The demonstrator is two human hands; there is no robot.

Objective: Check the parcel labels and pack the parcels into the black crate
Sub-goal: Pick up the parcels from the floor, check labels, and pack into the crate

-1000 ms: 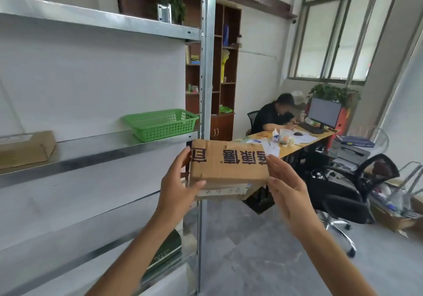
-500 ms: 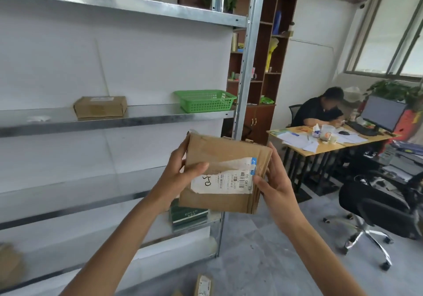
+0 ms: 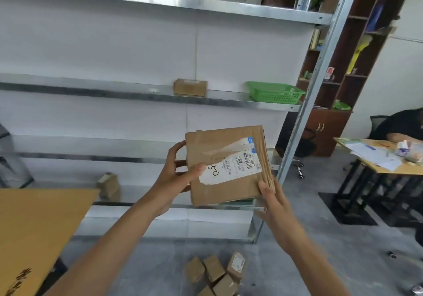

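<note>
I hold a flat brown cardboard parcel (image 3: 219,151) in front of me at chest height, its face turned towards me. A white shipping label (image 3: 231,167) with a barcode and handwriting runs slanted across it. My left hand (image 3: 176,174) grips the parcel's left edge with the thumb on the label. My right hand (image 3: 270,197) holds the lower right corner. Several small brown parcels (image 3: 215,275) lie on the grey floor below. No black crate is in view.
A metal shelving rack (image 3: 146,94) stands ahead, carrying a small cardboard box (image 3: 190,86), a green basket (image 3: 275,92) and another box (image 3: 109,185) lower down. A large cardboard sheet (image 3: 34,231) is at lower left. A person sits at a desk (image 3: 389,165) on the right.
My view has swung left and down, bringing the floor parcels and cardboard sheet into sight. The parcel was turned from its printed side to its label side and is now tilted.
</note>
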